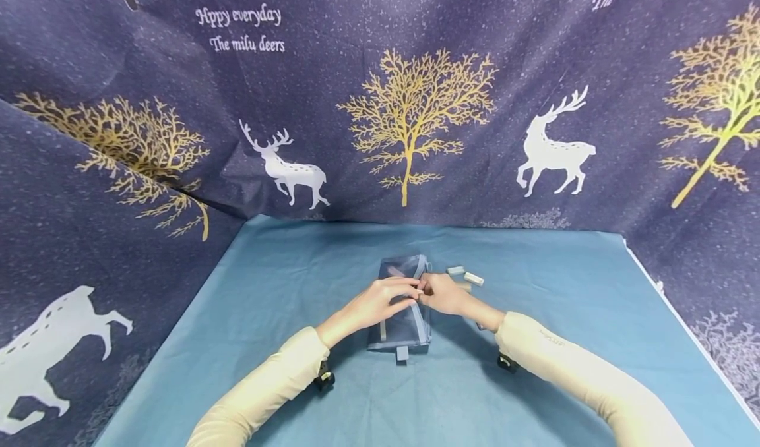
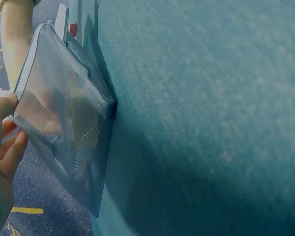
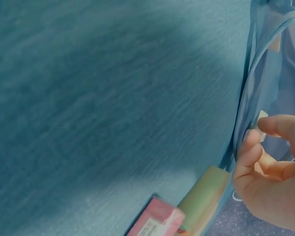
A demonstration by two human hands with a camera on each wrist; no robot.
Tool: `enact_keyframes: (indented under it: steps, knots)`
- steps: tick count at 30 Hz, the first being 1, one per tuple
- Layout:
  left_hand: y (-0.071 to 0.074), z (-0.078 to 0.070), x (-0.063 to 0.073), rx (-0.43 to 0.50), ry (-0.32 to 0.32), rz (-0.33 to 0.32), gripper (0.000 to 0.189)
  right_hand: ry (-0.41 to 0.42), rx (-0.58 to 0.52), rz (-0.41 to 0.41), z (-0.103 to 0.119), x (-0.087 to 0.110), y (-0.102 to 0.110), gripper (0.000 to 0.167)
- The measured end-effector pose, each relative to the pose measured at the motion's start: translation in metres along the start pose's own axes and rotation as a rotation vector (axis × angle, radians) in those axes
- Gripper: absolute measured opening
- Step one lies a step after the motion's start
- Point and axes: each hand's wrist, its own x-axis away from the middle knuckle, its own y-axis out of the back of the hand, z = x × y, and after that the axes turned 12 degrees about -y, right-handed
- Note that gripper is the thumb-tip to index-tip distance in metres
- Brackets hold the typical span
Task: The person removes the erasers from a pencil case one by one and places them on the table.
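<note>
A blue-grey see-through mesh zipper pouch lies on the blue cloth in front of me, with a few slim things showing through it. My left hand pinches the pouch's zipper edge, thumb on top and fingers beneath. Opposite it, my right hand is at the mouth of the pouch. Between its thumb and index finger it pinches a small pale block, mostly covered by the fingertips. The fingertips of both hands meet over the zipper side in the head view.
Right of the pouch lie several small blocks, among them a pale bluish one and a cream one. A pink block with a label and a green block show beside the right hand. A patterned curtain hangs behind the table.
</note>
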Motion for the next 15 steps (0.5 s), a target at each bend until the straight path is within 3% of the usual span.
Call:
enact_keyframes:
  steps: [5, 15]
  knots:
    - [-0.0003, 0.0003, -0.0003, -0.008, 0.007, 0.005, 0.017, 0.014, 0.001, 0.001, -0.0019, 0.0005, 0.0038, 0.011]
    - [0.0000, 0.0000, -0.0015, -0.019, 0.017, 0.023, 0.014, -0.033, -0.024, 0.005, -0.0091, 0.0018, 0.0098, 0.009]
